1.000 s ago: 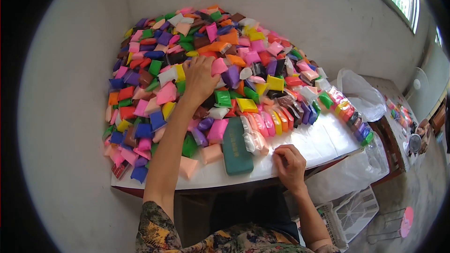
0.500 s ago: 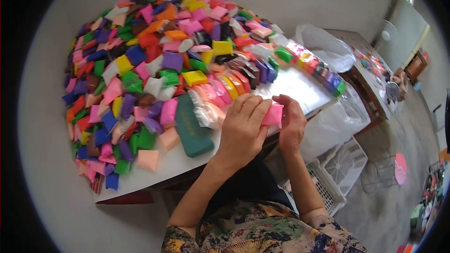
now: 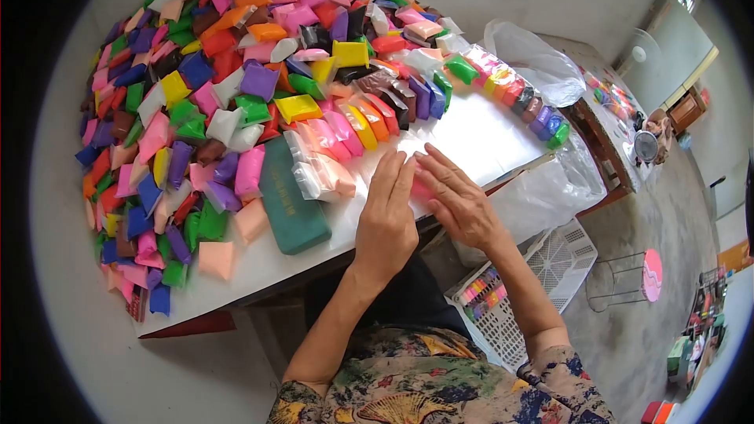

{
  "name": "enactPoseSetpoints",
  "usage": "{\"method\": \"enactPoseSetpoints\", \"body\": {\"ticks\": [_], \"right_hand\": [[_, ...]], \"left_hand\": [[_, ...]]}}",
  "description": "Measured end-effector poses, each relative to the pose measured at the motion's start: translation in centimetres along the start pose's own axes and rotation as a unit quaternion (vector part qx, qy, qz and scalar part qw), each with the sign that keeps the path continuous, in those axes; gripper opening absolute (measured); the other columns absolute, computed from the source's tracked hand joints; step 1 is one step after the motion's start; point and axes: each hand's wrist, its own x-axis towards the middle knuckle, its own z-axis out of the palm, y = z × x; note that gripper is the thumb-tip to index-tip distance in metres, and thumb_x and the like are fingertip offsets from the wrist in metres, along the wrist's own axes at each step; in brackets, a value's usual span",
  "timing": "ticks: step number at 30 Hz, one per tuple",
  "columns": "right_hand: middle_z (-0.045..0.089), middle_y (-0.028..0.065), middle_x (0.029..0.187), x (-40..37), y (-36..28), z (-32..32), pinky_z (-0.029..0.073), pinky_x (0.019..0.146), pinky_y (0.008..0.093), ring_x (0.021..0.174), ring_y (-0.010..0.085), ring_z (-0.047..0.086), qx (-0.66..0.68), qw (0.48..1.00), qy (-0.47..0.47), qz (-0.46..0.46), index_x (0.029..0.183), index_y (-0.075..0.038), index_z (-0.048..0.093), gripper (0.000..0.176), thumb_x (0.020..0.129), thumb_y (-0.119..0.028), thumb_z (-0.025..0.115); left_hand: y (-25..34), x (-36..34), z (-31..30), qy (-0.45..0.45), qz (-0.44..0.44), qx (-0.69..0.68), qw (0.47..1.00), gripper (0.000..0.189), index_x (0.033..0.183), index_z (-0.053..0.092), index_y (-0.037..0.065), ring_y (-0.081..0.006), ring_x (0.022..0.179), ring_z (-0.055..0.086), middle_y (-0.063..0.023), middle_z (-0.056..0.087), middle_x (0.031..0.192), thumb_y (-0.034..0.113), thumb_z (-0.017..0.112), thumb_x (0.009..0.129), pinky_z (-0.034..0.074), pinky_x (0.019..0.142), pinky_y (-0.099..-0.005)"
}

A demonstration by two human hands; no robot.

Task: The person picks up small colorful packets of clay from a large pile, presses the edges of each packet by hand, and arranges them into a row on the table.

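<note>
A small pink packet (image 3: 422,189) is pressed between my two hands, mostly covered by them. My left hand (image 3: 386,216) lies along its left side with the fingers straight and together. From the right, my right hand (image 3: 465,208) reaches over it, fingers extended and fingertips close to the left ones. Just beyond the hands, a row of packets in peach, pink, yellow (image 3: 362,127), orange, brown and purple leans on the white table (image 3: 479,129). Left of this row lies a dark green box (image 3: 292,200) with faint lettering.
A large heap of coloured packets (image 3: 196,102) covers the table's left and back. At the right edge lies a clear-wrapped strip of packets (image 3: 518,98) beside plastic bags (image 3: 542,71). White crates (image 3: 561,255) stand below; a pink-topped stool (image 3: 652,275) is farther right.
My right hand has turned over and closed in on the pink packet, which is now largely hidden. Both hands' fingers have straightened. The camera view has shifted slightly.
</note>
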Motion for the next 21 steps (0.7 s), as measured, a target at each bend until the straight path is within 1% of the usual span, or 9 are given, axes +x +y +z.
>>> {"method": "enactPoseSetpoints", "body": {"ticks": [2,5,10,13,14,16,17,18,21], "right_hand": [[0.047,0.0202,0.15,0.3,0.2,-0.2,0.036,0.117,0.045,0.144,0.0389,0.039,-0.025,0.999,-0.036,-0.024,0.14,0.003,0.051,0.051,0.092,-0.009,0.06],[0.049,0.0203,0.148,0.2,0.2,-0.1,0.037,0.116,0.0449,0.142,0.039,0.041,-0.03,0.998,-0.049,-0.009,0.139,0.005,0.052,0.051,0.091,-0.01,0.061],[0.051,0.0204,0.145,-0.2,-0.8,0.7,0.036,0.117,0.0455,0.14,0.0374,0.044,-0.076,0.996,-0.034,0.018,0.138,0.005,0.052,0.05,0.092,-0.013,0.062],[0.051,0.0209,0.145,0.3,-1.2,0.1,0.033,0.118,0.0471,0.139,0.0363,0.045,-0.129,0.99,-0.057,0.014,0.138,0.004,0.052,0.052,0.092,-0.017,0.063],[0.05,0.0211,0.145,0.4,-1.4,-0.2,0.032,0.118,0.0477,0.139,0.036,0.045,-0.148,0.986,-0.07,0.013,0.138,0.004,0.051,0.053,0.092,-0.019,0.063],[0.05,0.0214,0.145,1.1,-1.7,-0.5,0.031,0.119,0.0488,0.139,0.0358,0.046,-0.141,0.987,-0.075,-0.02,0.139,0.004,0.051,0.055,0.092,-0.021,0.064],[0.05,0.0215,0.145,1.3,-1.7,-0.4,0.03,0.119,0.0494,0.139,0.0357,0.046,-0.137,0.987,-0.079,-0.035,0.139,0.003,0.051,0.056,0.092,-0.023,0.064],[0.051,0.0217,0.145,1.1,-1.4,0.3,0.031,0.118,0.0503,0.139,0.0365,0.046,-0.111,0.991,-0.069,-0.031,0.137,0.004,0.052,0.055,0.091,-0.024,0.065],[0.052,0.0228,0.143,0.8,-1.9,1.4,0.032,0.117,0.0501,0.138,0.0379,0.046,-0.117,0.992,-0.05,-0.003,0.135,0.005,0.054,0.054,0.09,-0.022,0.065]], "left_hand": [[0.3,-0.7,0.0,0.018,-0.014,-0.021,1.0,0.053,0.131,0.057,-0.005,-0.0399,0.13,0.052,-0.0234,0.055,0.137,-0.017,0.049,0.081,0.042,0.109,-0.0447],[0.5,-0.9,-0.5,0.041,-0.026,-0.04,0.998,0.048,0.127,0.06,-0.004,-0.0381,0.126,0.056,-0.0222,0.058,0.133,-0.017,0.048,0.083,0.045,0.107,-0.0433],[0.4,-1.1,-0.7,0.073,-0.058,-0.076,0.993,0.038,0.118,0.065,-0.003,-0.0365,0.118,0.062,-0.0203,0.065,0.123,-0.016,0.048,0.086,0.049,0.101,-0.0413],[0.5,-1.2,-0.7,0.085,-0.045,-0.055,0.994,0.037,0.115,0.065,-0.003,-0.036,0.115,0.063,-0.0195,0.066,0.121,-0.016,0.049,0.085,0.05,0.1,-0.0409],[0.5,-1.4,-0.7,0.088,-0.038,-0.058,0.994,0.038,0.115,0.065,-0.003,-0.0368,0.115,0.062,-0.0197,0.065,0.12,-0.016,0.049,0.082,0.049,0.101,-0.0426],[0.5,-1.8,-0.6,0.091,-0.026,-0.065,0.993,0.042,0.116,0.064,-0.004,-0.0384,0.116,0.061,-0.0201,0.064,0.119,-0.015,0.05,0.077,0.047,0.102,-0.0459],[0.5,-1.9,-0.6,0.092,-0.023,-0.065,0.993,0.042,0.115,0.064,-0.004,-0.0382,0.115,0.061,-0.0199,0.064,0.118,-0.015,0.051,0.077,0.047,0.102,-0.0458],[0.5,-2.2,-0.6,0.094,-0.02,-0.064,0.993,0.042,0.115,0.064,-0.004,-0.0379,0.114,0.061,-0.0197,0.064,0.118,-0.015,0.051,0.077,0.048,0.101,-0.0457],[0.5,-2.7,-0.5,0.093,-0.017,-0.069,0.993,0.041,0.113,0.065,-0.004,-0.0373,0.112,0.062,-0.0195,0.065,0.116,-0.015,0.052,0.077,0.048,0.1,-0.0455]]}}
